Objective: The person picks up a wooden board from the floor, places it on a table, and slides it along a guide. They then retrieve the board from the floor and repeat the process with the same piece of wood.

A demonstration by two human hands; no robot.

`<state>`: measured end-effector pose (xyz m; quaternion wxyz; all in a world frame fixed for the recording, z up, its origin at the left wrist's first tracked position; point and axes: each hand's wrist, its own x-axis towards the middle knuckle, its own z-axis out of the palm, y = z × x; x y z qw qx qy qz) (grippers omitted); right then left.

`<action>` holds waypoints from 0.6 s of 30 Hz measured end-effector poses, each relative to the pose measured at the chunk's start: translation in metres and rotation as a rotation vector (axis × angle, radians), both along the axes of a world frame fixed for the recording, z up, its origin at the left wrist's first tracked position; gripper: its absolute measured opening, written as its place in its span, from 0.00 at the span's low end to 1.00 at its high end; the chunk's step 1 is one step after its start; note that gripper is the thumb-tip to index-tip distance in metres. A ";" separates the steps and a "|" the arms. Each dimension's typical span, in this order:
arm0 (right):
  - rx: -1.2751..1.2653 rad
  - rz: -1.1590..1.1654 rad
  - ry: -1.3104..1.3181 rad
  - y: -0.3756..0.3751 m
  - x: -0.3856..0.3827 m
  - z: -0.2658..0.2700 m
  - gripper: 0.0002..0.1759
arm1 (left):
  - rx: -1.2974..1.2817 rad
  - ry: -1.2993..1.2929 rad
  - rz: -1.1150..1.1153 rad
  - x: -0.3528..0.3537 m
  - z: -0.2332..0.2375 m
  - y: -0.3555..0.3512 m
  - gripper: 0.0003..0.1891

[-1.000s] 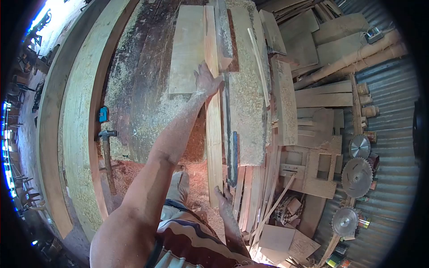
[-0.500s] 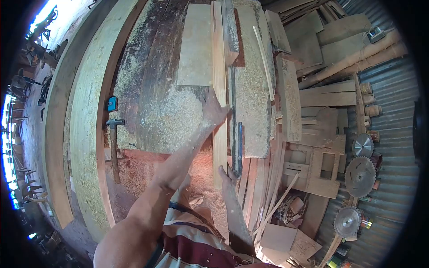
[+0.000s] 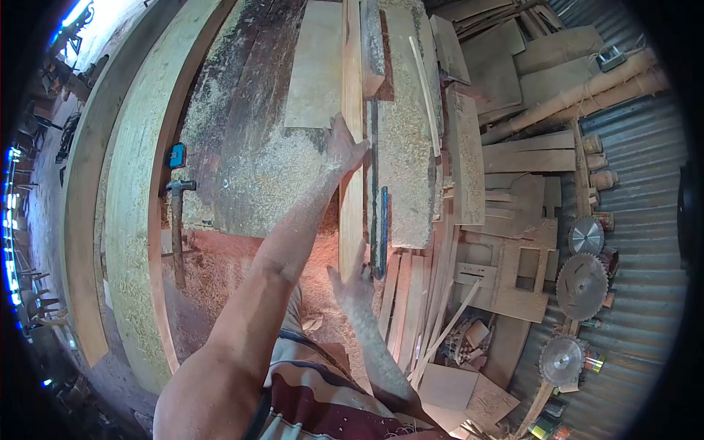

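Observation:
A long pale wooden strip (image 3: 352,198) lies lengthwise in front of me, running along a dark metal bar (image 3: 372,154). My left hand (image 3: 342,152) grips the strip's middle from above, with its fingers over the left side and its thumb across to the right. At the strip's near end, my right hand (image 3: 353,284) holds it with thumb and fingers on either side. Just right of that hand is a blue-edged metal bar (image 3: 383,231). A flat pale board (image 3: 314,70) rests left of the strip on the shavings-covered wooden bench (image 3: 253,139).
A hammer (image 3: 177,220) and a teal tape measure (image 3: 177,155) lie at the bench's left edge, beside long thick planks (image 3: 139,169). Right are stacked offcuts (image 3: 524,271) and several circular saw blades (image 3: 581,286) along a corrugated wall (image 3: 642,242). Reddish sawdust (image 3: 220,282) covers the floor.
My right hand has moved from the strip's right edge to around its near end. My left hand and the strip have shifted slightly away from me. The whole view has shifted a little.

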<state>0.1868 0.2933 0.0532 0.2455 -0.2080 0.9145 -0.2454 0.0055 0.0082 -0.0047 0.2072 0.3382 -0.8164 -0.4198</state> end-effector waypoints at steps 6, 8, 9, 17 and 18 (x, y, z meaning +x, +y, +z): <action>0.015 0.503 0.808 -0.001 -0.023 -0.005 0.52 | -0.078 -0.074 0.008 -0.016 -0.007 -0.014 0.54; 0.024 0.496 0.800 -0.006 -0.027 -0.007 0.45 | -0.111 -0.077 0.002 -0.017 -0.008 -0.018 0.55; 0.040 0.499 0.760 -0.007 -0.029 -0.009 0.39 | -0.115 -0.060 0.006 -0.020 -0.014 -0.021 0.56; 0.031 0.422 0.555 -0.017 -0.047 -0.043 0.42 | -0.147 -0.093 0.009 -0.048 -0.022 -0.043 0.58; -0.003 0.436 0.632 -0.020 -0.050 -0.042 0.47 | -0.146 -0.086 0.008 -0.048 -0.021 -0.045 0.58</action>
